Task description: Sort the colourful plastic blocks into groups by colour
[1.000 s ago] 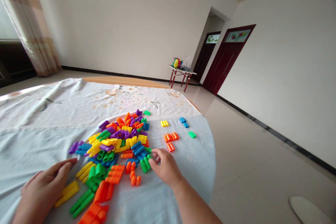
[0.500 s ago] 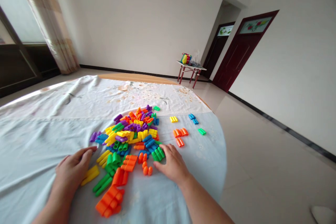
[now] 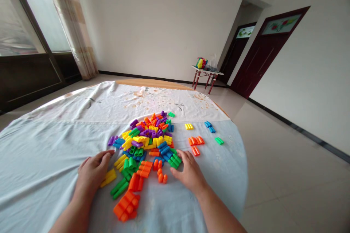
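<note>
A heap of plastic building blocks (image 3: 153,141) in purple, orange, yellow, green and blue lies on the cloth-covered table. To its left rests my left hand (image 3: 94,170), fingers loosely stretched toward the heap, right beside a yellow block (image 3: 108,177); nothing shows in its grasp. My right hand (image 3: 190,173) lies at the heap's right edge, with thumb and forefinger apart on either side of a green block (image 3: 174,161); whether they touch it is unclear. Nearest me are a joined orange block piece (image 3: 127,206) and a long green block (image 3: 119,188).
Right of the heap lie a yellow block (image 3: 189,126), orange blocks (image 3: 196,141), blue blocks (image 3: 210,126) and a green block (image 3: 219,141). The tablecloth (image 3: 49,153) has wrinkles at left. A small table (image 3: 207,70) with bags stands by the far wall.
The whole view has shifted, so the table, blocks and both hands appear farther right. My hands and the blocks keep their places relative to each other.
</note>
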A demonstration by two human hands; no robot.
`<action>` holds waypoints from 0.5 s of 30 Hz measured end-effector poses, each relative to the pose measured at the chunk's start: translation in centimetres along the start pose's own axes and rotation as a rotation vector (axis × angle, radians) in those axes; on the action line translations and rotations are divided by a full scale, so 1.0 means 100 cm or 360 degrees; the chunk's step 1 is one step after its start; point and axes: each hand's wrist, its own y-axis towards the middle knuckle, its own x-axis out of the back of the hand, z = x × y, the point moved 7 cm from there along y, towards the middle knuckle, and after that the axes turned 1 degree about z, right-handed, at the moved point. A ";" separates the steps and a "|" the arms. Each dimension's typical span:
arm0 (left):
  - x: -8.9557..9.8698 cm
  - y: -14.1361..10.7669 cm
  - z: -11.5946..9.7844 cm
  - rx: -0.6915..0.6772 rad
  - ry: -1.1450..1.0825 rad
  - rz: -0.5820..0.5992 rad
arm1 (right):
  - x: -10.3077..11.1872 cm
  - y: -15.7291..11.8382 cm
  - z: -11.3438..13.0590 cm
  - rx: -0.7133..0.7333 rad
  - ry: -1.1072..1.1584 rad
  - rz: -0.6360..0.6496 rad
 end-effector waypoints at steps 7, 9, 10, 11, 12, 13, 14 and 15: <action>-0.002 0.003 0.004 0.0021 0.0023 0.0014 | -0.003 -0.001 -0.004 -0.0006 0.0016 0.0030; -0.003 0.004 0.005 0.0025 0.0026 0.0024 | -0.004 -0.001 -0.004 0.0006 0.0019 0.0028; -0.004 0.005 0.005 0.0031 0.0026 0.0031 | -0.003 0.000 -0.004 0.0013 0.0026 0.0022; -0.004 0.005 0.006 0.0038 0.0027 0.0039 | -0.003 0.000 -0.004 0.0019 0.0038 0.0007; -0.004 0.006 0.006 0.0046 0.0028 0.0047 | -0.001 0.000 -0.004 0.0023 0.0054 -0.0019; -0.003 0.006 0.006 0.0053 0.0031 0.0054 | 0.001 0.001 -0.005 0.0028 0.0071 -0.0055; -0.003 0.007 0.007 0.0059 0.0033 0.0060 | 0.003 0.001 -0.005 0.0032 0.0089 -0.0097; -0.003 0.007 0.008 0.0069 0.0038 0.0064 | 0.006 0.002 -0.006 0.0034 0.0107 -0.0143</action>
